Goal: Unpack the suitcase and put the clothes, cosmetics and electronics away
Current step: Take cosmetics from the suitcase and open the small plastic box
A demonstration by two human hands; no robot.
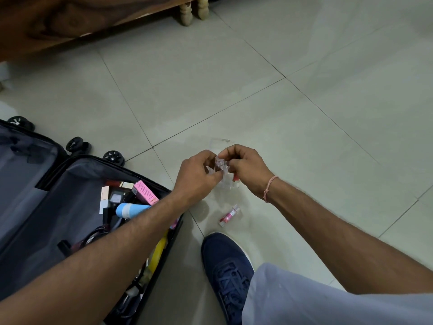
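Observation:
The open dark suitcase [28, 184] lies on the floor at the left. Its near half holds cosmetics: a pink box [144, 192], a blue and white bottle [130, 209], a yellow bottle [159, 252] and dark cables. To the right of the suitcase, my left hand [199, 177] and my right hand [248, 170] pinch a small clear plastic pouch [222, 170] with small tubes inside, held just above the floor. A pink lip tube [229, 214] lies loose on the tiles below the hands.
Pale floor tiles [304, 102] stretch ahead and to the right. A wooden bed frame [70, 22] with turned legs [194, 8] runs along the top left. My blue shoe [227, 270] and a pale trouser leg [328, 301] sit at the bottom.

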